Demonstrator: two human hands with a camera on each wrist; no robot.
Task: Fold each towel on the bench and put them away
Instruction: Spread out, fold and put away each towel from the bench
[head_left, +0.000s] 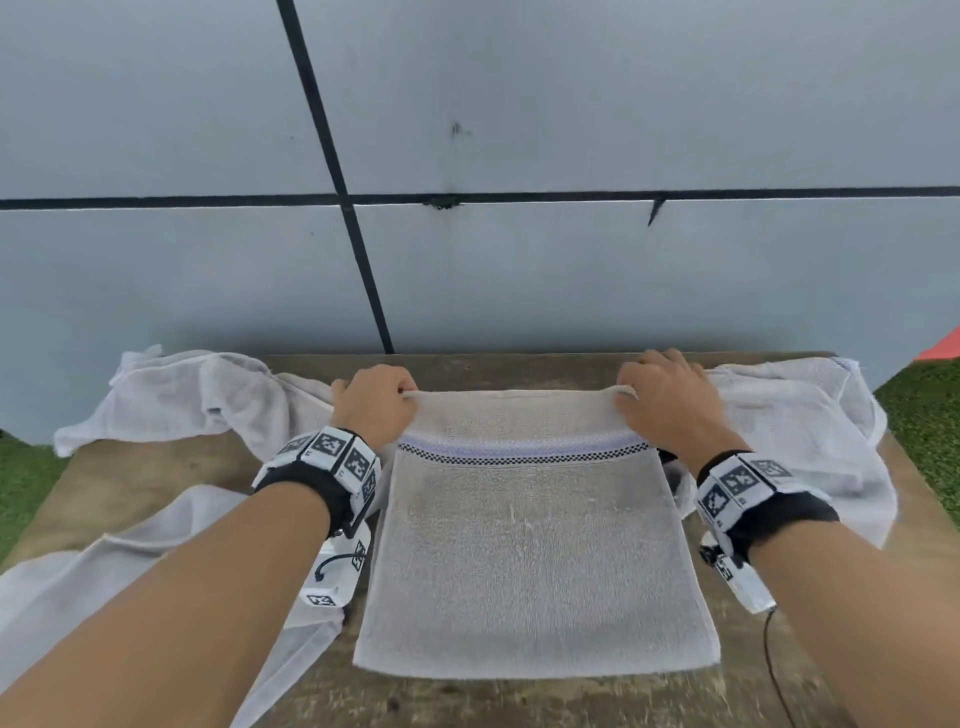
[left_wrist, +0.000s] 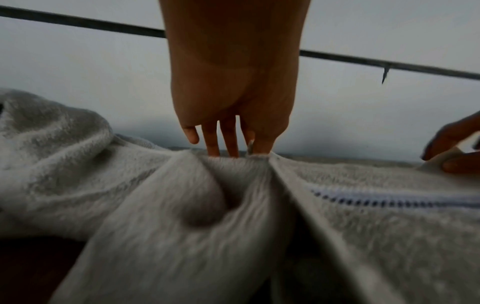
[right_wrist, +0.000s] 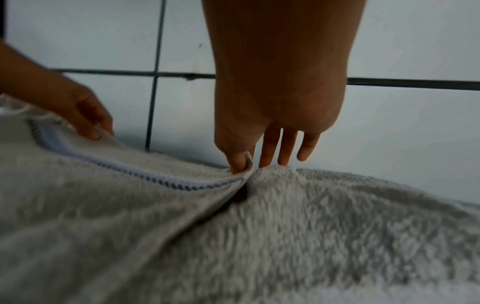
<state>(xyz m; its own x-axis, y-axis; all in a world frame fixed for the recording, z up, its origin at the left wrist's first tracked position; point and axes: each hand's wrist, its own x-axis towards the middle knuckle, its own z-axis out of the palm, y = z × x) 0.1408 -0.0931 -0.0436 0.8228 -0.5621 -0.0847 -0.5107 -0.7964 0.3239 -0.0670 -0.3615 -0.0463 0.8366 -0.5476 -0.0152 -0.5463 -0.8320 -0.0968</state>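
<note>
A pale grey towel (head_left: 530, 561) with a lilac and checkered stripe lies spread in the middle of the wooden bench (head_left: 130, 478). My left hand (head_left: 379, 402) pinches its far left corner between thumb and forefinger, seen close in the left wrist view as the left hand (left_wrist: 249, 148) on the towel (left_wrist: 376, 236). My right hand (head_left: 654, 397) pinches the far right corner, seen in the right wrist view as the right hand (right_wrist: 240, 163) on the towel (right_wrist: 103, 216). The far edge is pulled taut between both hands and slightly raised.
Other white towels lie rumpled on the bench: one at the far left (head_left: 176, 395), one hanging off the near left (head_left: 104, 582), one at the right (head_left: 810, 431). A grey panelled wall (head_left: 571, 104) stands right behind the bench. Grass (head_left: 930, 415) shows on both sides.
</note>
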